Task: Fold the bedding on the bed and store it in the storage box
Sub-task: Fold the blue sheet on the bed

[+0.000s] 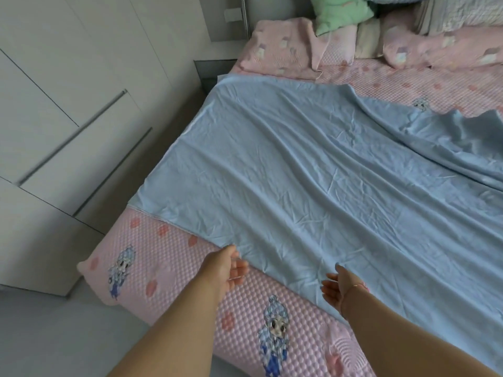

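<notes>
In the head view, a thin light blue sheet [313, 164] lies spread over most of the bed [168, 257]. The cloth is smooth and slightly shiny, with many fine creases and long soft waves that run from the near edge toward the far right. Its left edge follows the left side of the bed, and its near edge lies across the pink quilted mattress cover [245, 308], which has a bumpy pattern, red spots and cartoon figures in blue dress. At the far right the sheet is bunched and partly turned over, so there a strip of the pink cover shows beyond it.

The left hand [231, 268] is at the near edge of the sheet, with the fingers loosely spread and the thumb touching the hem; I cannot tell if it really pinches the cloth. The right hand [337, 287] is also at the near edge, to the right, open with the palm turned to the left and the fingers apart, not holding anything. A thin bracelet is on this wrist.

At the head of the bed lie pink pillows [280, 47], a green pillow [340, 12] and a folded pale quilt [462, 14]. White wardrobe doors [54, 104] stand on the left of the bed.
</notes>
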{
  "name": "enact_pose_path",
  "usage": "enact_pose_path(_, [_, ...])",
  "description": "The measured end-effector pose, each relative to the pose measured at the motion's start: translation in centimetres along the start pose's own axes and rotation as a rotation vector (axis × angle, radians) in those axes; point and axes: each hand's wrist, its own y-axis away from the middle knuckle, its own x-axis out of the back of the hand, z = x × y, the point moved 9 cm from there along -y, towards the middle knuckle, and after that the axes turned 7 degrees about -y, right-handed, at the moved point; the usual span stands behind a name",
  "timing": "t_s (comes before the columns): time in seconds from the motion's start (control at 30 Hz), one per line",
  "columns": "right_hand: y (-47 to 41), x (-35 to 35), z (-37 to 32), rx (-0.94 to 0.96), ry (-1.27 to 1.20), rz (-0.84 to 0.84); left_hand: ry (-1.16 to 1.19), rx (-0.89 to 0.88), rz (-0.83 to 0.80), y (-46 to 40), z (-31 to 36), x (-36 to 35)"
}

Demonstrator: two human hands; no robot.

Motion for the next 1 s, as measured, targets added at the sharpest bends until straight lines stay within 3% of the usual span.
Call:
enact_pose_path(0.13, [0.2,-7.4,-2.9,0.05,-0.067,-0.061,0.077,-0.008,-0.019,-3.5,4.5,1.8])
enact_pose_path(0.3, [2.2,-14.5,-7.8,0.328,-0.169,-0.171,0.177,-0.007,-0.025,-6.9,7.5,5.1])
enact_pose_path(0.5, [4.4,-20.9,-7.3,0.452,-0.259,-0.183,0.254,0.008,-0.063,-11.9,9.3,11.8])
enact_pose_path(0.77, [3.0,-31.4,-0.1,0.418,-0.403,-0.018,0.271,0.071,-0.099,-23.0,10.8,24.7])
enact_pose_path(1.0, [-0.5,-39.7,7.8,0.233,-0.581,0.182,0.195,0.187,-0.124,-33.8,10.1,31.8])
